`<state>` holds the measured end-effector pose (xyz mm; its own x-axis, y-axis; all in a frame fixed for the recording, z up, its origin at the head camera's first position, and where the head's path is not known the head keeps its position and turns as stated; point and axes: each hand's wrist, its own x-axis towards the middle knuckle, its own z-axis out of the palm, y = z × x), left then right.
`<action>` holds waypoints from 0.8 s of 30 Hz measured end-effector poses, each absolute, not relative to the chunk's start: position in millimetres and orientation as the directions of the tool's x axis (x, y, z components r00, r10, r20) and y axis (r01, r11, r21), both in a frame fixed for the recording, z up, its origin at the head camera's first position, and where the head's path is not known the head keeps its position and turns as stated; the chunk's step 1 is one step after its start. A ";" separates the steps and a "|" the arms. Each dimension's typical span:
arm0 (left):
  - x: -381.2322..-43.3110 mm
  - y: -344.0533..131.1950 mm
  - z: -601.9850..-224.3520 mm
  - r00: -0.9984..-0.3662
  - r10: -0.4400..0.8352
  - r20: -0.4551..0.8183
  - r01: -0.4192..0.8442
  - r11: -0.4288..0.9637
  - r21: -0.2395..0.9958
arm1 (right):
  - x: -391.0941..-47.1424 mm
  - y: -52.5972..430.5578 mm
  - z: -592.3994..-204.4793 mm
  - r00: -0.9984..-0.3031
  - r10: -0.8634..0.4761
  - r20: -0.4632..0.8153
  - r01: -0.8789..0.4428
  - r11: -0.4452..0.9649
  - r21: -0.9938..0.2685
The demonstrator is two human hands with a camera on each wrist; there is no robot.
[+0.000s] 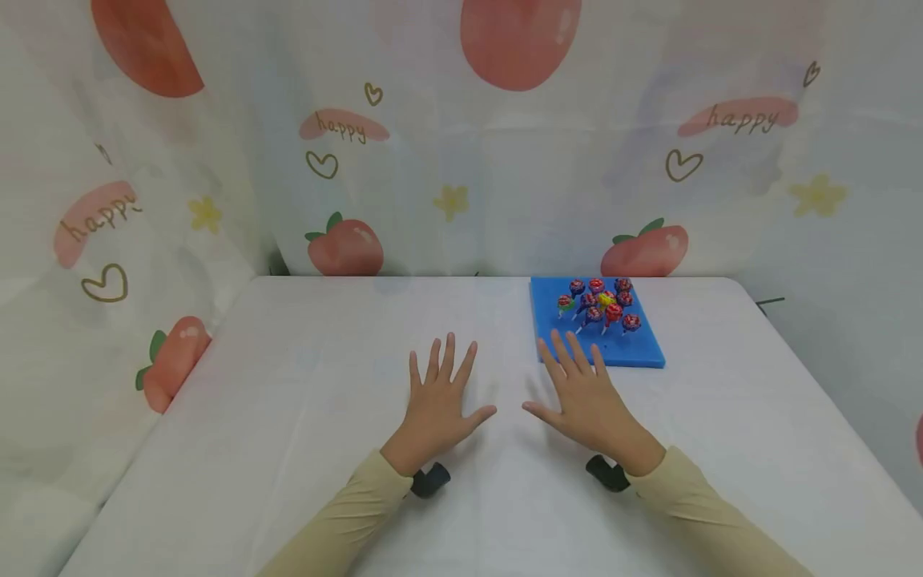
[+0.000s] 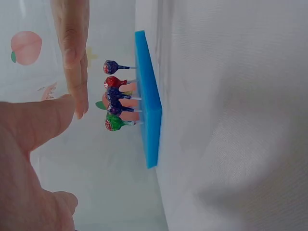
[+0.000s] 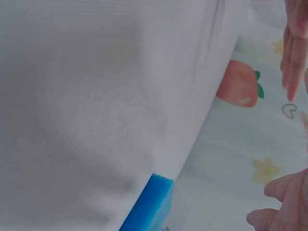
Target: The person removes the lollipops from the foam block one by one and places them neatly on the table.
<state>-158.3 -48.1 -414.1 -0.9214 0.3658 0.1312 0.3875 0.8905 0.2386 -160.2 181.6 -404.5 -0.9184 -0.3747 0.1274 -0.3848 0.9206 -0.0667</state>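
Both hands hover above a white table with fingers straight and spread, holding nothing. My left hand [image 1: 437, 410] is left of the middle. My right hand [image 1: 590, 402] is nearer the blue foam board [image 1: 627, 351], its fingertips overlapping the board's front edge in the head view. Several wrapped lollipops [image 1: 611, 312] stand on sticks in the board, in red, purple, green and yellow wrappers. Seen from the left wrist, the lollipops [image 2: 115, 94] point up from the board [image 2: 150, 115]. Only a corner of the board [image 3: 151, 204] shows in the right wrist view.
A white cloth covers the table [image 1: 324, 361]. The board lies at its back right, by the far edge. Behind and at the left hang pale curtains [image 1: 461, 160] printed with peaches, hearts and the word happy. A dark camera piece sits under each wrist.
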 end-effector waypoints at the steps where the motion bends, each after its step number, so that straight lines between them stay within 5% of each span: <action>1: -158.3 -47.6 -413.2 -0.922 0.364 0.128 0.385 0.892 0.237 | -160.2 182.2 -403.4 -0.918 -0.374 0.128 -0.384 0.921 -0.060; 24: -169.7 -31.6 -400.6 -0.912 0.389 0.133 0.409 0.891 0.199 | -168.2 220.5 -366.0 -0.904 -0.380 0.195 -0.387 0.922 0.003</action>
